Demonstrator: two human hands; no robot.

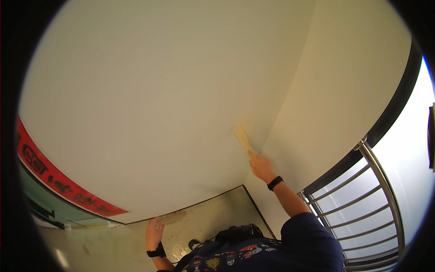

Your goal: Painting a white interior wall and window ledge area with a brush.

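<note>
My right hand (pixel 262 167) is closed around the handle of a pale yellowish brush (pixel 243 138), smeared by motion. The brush's far end points up and left, at the white wall (pixel 149 104) close to the inner corner. Whether its bristles touch the wall I cannot tell. Low on the left, my left hand (pixel 155 233) is raised with its fingers apart and nothing in it. It is nearest to the lower edge of the wall. Dark bands circle both wrists.
A metal railing (pixel 383 181) with several bars stands at the right, before a bright window. On the left, a red banner with dark lettering (pixel 68 188) hangs above a greenish glass panel (pixel 34 186). Below lies a smooth, shiny floor (pixel 208 217) edged by a dark strip.
</note>
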